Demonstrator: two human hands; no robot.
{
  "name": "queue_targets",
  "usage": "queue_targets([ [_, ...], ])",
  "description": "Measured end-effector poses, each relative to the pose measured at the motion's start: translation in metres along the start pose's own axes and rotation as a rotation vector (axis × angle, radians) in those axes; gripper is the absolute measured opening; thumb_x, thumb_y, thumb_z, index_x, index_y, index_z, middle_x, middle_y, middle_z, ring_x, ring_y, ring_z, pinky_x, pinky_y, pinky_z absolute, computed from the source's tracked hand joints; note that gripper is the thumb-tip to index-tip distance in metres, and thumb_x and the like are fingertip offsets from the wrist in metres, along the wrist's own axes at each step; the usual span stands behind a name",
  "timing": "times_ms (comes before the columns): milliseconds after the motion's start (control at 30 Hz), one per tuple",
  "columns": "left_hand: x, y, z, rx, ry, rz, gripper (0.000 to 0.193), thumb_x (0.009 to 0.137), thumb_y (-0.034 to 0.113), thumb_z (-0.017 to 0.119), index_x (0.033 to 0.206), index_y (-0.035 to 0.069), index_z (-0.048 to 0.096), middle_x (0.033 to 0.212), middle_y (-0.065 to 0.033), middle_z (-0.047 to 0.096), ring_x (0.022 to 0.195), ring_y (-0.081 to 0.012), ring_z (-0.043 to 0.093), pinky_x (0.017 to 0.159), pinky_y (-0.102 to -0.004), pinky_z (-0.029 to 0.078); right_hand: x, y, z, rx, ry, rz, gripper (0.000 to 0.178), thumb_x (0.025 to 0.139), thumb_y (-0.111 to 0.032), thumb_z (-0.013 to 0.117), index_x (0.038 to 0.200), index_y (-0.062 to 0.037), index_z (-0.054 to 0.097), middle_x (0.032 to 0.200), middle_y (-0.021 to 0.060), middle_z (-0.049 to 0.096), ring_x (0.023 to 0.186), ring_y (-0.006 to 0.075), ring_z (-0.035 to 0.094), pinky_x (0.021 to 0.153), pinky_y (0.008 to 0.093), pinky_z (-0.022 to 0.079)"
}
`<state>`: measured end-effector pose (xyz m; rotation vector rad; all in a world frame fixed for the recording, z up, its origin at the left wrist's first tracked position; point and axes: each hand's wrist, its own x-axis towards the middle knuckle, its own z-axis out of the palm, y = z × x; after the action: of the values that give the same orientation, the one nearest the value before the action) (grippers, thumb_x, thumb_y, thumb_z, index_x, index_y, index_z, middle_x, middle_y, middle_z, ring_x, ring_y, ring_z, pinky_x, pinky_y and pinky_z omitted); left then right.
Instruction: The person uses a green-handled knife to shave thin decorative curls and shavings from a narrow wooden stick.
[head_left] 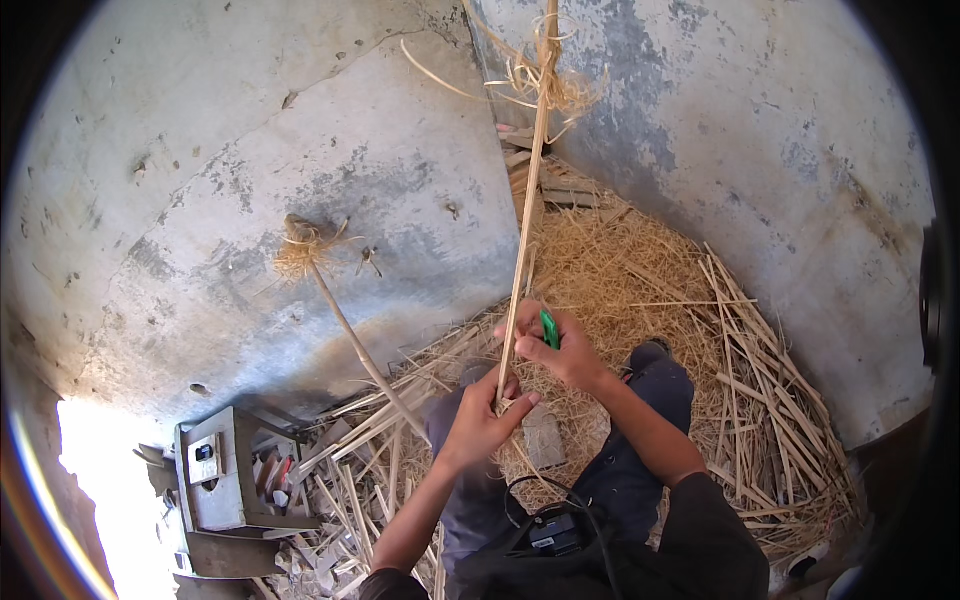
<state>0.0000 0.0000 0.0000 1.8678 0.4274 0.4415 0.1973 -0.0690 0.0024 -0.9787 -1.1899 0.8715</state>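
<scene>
A long, pale wooden strip (530, 215) runs up from my hands toward the top of the view, with curled shavings (565, 92) bunched around its upper part. Near its lower end, my left hand (482, 420) is closed around it. Just above, my right hand (560, 352) is closed on a small green tool (549, 328) beside the strip; the tool's working end is hidden by the fingers. Both hands are in front of my bent legs.
A stick (360, 345) with a shaving tuft leans against the left wall. Loose shavings (620, 270) cover the floor ahead, and split strips (765, 420) are piled at right. A grey metal box (225, 480) stands lower left. A black device (550, 535) with a cable is at my lap.
</scene>
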Motion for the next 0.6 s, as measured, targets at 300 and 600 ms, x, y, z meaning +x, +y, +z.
queue_targets([
  [300, -0.003, 0.021, -0.002, -0.058, 0.184, 0.001, 0.041, 0.092, 0.012, 0.084, 0.086, 0.007, 0.043, 0.079, 0.0006, 0.046, 0.078, -0.0102, 0.043, 0.069, -0.0285, 0.039, -0.009, -0.018, -0.006, -0.599, 0.181, -0.389, 0.035, 0.101, -0.041, 0.073, 0.110, -0.0074, 0.069, 0.090, 0.0080, 0.064, 0.075, 0.0192, 0.066, 0.067, 0.0354, 0.050],
  [600, -0.007, 0.029, -0.005, -0.081, 0.235, 0.014, 0.023, 0.092, 0.007, 0.080, 0.112, 0.002, 0.069, 0.091, -0.0020, 0.065, 0.089, -0.0092, 0.057, 0.081, -0.0286, 0.049, -0.013, -0.026, 0.009, -0.898, 0.062, -0.576, 0.033, 0.088, -0.040, 0.085, 0.100, -0.0106, 0.077, 0.081, 0.0036, 0.069, 0.064, 0.0250, 0.069, 0.056, 0.0359, 0.053],
])
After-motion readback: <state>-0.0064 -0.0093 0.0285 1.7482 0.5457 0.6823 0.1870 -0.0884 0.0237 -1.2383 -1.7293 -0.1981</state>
